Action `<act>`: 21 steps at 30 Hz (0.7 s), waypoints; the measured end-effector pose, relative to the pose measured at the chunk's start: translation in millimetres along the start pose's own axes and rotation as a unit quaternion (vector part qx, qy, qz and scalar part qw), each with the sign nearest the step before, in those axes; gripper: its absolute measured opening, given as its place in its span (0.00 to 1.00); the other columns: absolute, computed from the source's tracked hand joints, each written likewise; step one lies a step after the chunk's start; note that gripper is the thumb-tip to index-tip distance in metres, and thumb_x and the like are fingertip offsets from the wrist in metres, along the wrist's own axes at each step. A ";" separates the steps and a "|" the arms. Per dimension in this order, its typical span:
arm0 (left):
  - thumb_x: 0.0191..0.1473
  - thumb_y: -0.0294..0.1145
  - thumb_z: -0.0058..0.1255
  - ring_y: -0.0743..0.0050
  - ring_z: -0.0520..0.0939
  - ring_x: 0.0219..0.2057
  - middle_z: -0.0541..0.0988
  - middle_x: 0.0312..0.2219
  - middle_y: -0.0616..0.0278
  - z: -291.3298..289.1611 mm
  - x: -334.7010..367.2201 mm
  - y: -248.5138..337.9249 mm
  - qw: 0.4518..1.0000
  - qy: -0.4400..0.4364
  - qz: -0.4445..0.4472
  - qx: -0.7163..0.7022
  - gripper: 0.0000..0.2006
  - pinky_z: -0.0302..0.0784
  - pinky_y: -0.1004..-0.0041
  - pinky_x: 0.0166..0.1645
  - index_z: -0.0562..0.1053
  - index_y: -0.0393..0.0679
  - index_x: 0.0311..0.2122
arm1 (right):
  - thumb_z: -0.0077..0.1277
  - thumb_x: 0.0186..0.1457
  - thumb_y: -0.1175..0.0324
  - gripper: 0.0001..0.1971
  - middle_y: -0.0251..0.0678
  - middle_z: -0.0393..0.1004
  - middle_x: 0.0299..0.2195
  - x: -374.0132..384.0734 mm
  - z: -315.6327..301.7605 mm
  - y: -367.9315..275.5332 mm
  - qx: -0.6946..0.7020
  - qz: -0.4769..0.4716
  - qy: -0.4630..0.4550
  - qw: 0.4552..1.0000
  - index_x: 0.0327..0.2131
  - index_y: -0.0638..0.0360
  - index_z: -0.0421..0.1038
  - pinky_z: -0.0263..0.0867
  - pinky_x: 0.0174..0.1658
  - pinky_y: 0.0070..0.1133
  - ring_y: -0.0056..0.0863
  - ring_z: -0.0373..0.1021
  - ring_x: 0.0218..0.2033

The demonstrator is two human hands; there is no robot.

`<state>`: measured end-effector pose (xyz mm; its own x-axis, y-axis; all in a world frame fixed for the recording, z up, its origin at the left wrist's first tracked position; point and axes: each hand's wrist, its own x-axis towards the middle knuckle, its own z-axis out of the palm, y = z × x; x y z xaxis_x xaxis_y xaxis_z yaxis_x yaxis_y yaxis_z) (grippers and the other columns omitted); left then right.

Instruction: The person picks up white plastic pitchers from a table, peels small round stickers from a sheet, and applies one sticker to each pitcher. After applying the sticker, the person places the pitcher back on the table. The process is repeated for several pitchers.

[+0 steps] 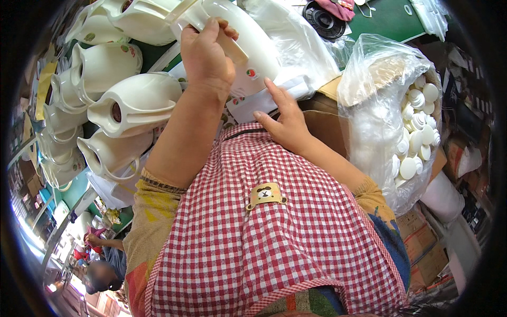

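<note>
A glossy white plastic jug (259,47) with a small red and green fruit picture lies at the top middle. My left hand (208,58) is closed round its handle (235,52). My right hand (288,119) has its thumb and index finger apart and holds nothing. The index fingertip is at the jug's lower edge, close to the fruit picture; whether it touches is hard to tell. Beneath the right hand's fingers lies a flat white sheet (253,108).
Several similar white jugs (140,100) crowd the green table at left. A clear plastic bag (364,121) of white round caps (415,138) stands at right. Clear plastic wrap (301,45) and a black round part (323,20) lie at the back. Another person (113,259) is at far lower left.
</note>
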<state>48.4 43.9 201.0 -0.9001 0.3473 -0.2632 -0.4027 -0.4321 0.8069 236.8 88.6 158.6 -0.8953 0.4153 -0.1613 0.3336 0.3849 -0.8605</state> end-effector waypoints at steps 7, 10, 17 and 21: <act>0.59 0.23 0.39 0.69 0.72 0.27 0.71 0.29 0.58 2.6 -0.1 0.7 1.000 -0.006 -0.011 0.001 0.05 0.70 0.65 0.38 0.62 0.35 0.39 | 0.46 0.49 0.37 0.36 0.39 0.29 0.67 33.5 31.4 58.3 -0.319 -0.089 0.033 0.943 0.61 0.29 0.52 0.18 0.61 0.49 0.43 0.22 0.67; 0.59 0.23 0.39 0.69 0.72 0.27 0.71 0.28 0.58 2.0 -1.8 0.7 1.000 -0.015 -0.010 -0.001 0.05 0.70 0.66 0.38 0.63 0.35 0.39 | 0.49 0.50 0.40 0.37 0.42 0.35 0.66 21.1 18.7 59.9 -0.342 -0.041 0.069 0.936 0.61 0.40 0.54 0.25 0.62 0.48 0.46 0.30 0.66; 0.55 0.23 0.47 0.80 0.73 0.26 0.73 0.26 0.61 24.1 -70.2 -9.0 0.969 -0.170 -0.018 0.177 0.07 0.71 0.75 0.31 0.66 0.38 0.40 | 0.57 0.51 0.66 0.14 0.38 0.74 0.38 35.5 -63.1 -25.5 0.257 -0.018 0.095 0.962 0.40 0.65 0.74 0.66 0.37 0.19 0.21 0.71 0.35; 0.49 0.29 0.55 0.53 0.78 0.27 0.75 0.23 0.54 31.8 -71.5 -22.3 0.850 -0.347 0.172 0.356 0.11 0.74 0.64 0.31 0.70 0.42 0.38 | 0.58 0.50 0.73 0.09 0.32 0.74 0.30 37.2 -85.5 -56.9 0.389 0.040 0.166 0.905 0.34 0.66 0.73 0.65 0.33 0.14 0.15 0.68 0.30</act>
<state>127.0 55.1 218.6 -0.5294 0.8168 0.2292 0.2904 -0.0794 0.9536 209.8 152.6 242.9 -0.6966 0.6905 -0.1948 -0.0317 -0.3009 -0.9531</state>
